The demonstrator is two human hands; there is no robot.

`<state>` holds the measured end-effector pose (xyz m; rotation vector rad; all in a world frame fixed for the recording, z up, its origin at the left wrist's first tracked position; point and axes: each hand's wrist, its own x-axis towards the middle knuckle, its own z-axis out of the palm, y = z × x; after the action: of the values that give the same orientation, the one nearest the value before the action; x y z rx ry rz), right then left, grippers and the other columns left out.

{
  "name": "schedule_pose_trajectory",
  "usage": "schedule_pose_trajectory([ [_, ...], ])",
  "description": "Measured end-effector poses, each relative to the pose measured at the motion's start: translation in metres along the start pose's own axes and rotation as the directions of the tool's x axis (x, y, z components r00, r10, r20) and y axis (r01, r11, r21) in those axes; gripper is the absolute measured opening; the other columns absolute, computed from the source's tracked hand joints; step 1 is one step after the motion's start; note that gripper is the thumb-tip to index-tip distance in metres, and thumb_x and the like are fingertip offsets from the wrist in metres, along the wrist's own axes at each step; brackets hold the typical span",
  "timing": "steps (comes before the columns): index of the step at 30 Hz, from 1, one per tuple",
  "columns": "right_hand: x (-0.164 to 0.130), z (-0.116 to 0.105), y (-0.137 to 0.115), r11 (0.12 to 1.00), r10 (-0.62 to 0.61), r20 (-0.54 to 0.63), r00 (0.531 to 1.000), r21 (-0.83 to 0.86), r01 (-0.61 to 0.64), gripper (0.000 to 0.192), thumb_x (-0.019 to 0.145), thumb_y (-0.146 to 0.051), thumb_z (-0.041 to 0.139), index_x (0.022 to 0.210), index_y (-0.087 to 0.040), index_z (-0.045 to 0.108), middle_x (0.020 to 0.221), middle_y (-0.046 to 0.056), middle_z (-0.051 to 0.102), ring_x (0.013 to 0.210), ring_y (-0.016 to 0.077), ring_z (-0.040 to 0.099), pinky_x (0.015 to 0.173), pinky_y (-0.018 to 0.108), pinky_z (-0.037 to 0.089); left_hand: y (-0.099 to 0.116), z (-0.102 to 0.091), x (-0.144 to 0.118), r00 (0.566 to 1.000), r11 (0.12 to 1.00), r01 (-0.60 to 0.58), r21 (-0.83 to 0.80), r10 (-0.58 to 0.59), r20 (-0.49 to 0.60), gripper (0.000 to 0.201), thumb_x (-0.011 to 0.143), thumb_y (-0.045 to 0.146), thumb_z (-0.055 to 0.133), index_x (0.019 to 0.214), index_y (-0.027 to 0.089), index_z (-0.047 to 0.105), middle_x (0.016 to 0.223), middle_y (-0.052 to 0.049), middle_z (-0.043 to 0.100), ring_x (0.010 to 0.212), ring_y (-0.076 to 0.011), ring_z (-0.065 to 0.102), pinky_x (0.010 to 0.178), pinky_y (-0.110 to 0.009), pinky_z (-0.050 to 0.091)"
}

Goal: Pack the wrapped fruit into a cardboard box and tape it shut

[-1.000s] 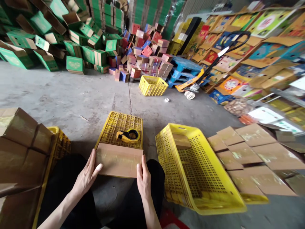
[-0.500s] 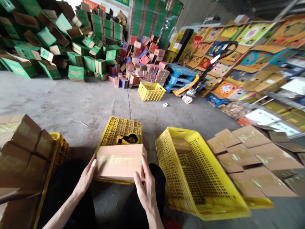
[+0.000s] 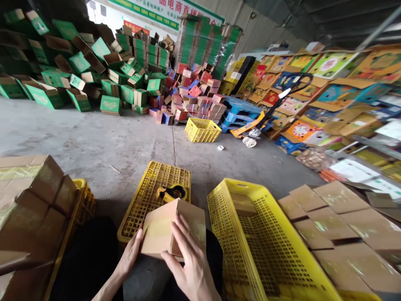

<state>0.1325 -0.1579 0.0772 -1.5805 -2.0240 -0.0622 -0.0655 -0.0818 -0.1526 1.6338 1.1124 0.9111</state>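
A small brown cardboard box (image 3: pixel 158 230), taped shut, is held between my two hands over the near end of an upturned yellow crate (image 3: pixel 138 203). My left hand (image 3: pixel 129 253) grips its left end. My right hand (image 3: pixel 191 261) presses on its right side, fingers stretched over the near corner and thumb at the lower edge. The box is turned so that one corner faces me. Just beyond it, a yellow and black tape dispenser (image 3: pixel 171 193) lies on the crate. The undersides of my fingers are partly hidden.
To the right stands a deep yellow crate (image 3: pixel 266 246) with one cardboard box (image 3: pixel 242 205) at its far end. Beyond it are stacked brown boxes (image 3: pixel 341 225); more boxes (image 3: pixel 37 209) rise at left. A pallet jack (image 3: pixel 266 113) and another yellow crate (image 3: pixel 203 130) stand farther off.
The box has turned between my hands, from its long side facing me to a corner facing me. My right hand has moved onto its side. The view has tilted up slightly.
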Motion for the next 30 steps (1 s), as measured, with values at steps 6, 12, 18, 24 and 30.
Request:
schedule_pose_trajectory([
  [6,0.021,0.034,-0.027,0.994,-0.090,-0.132,0.987,0.046,0.096,0.056,0.095,-0.034,0.075,0.148,-0.020,0.061,0.139,0.011,0.071,0.131,0.0307,0.067,0.106,0.044,0.062,0.074,-0.043,0.012,0.988,0.987,-0.076,-0.143,0.055,-0.145,0.059,0.110,0.055,0.028,0.159,0.029,0.048,0.164,-0.006,0.049,0.152,-0.0295,0.045,0.127,-0.055,0.036],
  [12,0.038,0.034,-0.049,0.978,-0.118,-0.171,0.978,0.152,0.144,0.019,0.097,-0.014,0.065,0.115,-0.021,0.071,0.106,0.008,0.080,0.111,0.0246,0.075,0.102,0.037,0.063,0.131,-0.066,0.014,0.866,0.864,-0.500,-0.062,0.498,-0.045,0.058,0.108,0.060,0.033,0.136,0.026,0.070,0.142,-0.012,0.068,0.138,-0.0370,0.060,0.115,-0.060,0.051],
  [18,0.039,0.025,-0.050,0.957,-0.086,-0.086,0.993,0.271,0.107,0.005,0.101,-0.021,0.065,0.098,-0.023,0.068,0.095,0.005,0.076,0.103,0.0215,0.074,0.099,0.034,0.063,0.122,-0.069,0.021,0.771,0.770,-0.635,0.065,0.637,-0.012,0.057,0.108,0.059,0.032,0.138,0.026,0.068,0.132,-0.013,0.073,0.131,-0.0359,0.065,0.107,-0.056,0.057],
  [24,0.037,0.012,-0.029,0.935,-0.098,-0.039,0.994,0.340,0.105,0.015,0.102,-0.015,0.059,0.108,-0.023,0.070,0.101,0.005,0.078,0.103,0.0207,0.074,0.097,0.035,0.063,0.112,-0.089,0.022,0.730,0.723,-0.681,0.117,0.683,0.033,0.054,0.110,0.054,0.033,0.140,0.023,0.065,0.131,-0.015,0.072,0.131,-0.0338,0.064,0.106,-0.051,0.057],
  [30,0.027,0.019,-0.028,0.935,-0.050,-0.118,0.992,0.342,0.087,0.015,0.100,-0.012,0.059,0.108,-0.020,0.069,0.104,0.007,0.077,0.106,0.0225,0.073,0.099,0.039,0.062,0.131,-0.089,0.028,0.642,0.626,-0.764,0.155,0.762,0.088,0.061,0.107,0.062,0.038,0.138,0.016,0.064,0.126,-0.016,0.072,0.128,-0.0316,0.065,0.117,-0.052,0.048],
])
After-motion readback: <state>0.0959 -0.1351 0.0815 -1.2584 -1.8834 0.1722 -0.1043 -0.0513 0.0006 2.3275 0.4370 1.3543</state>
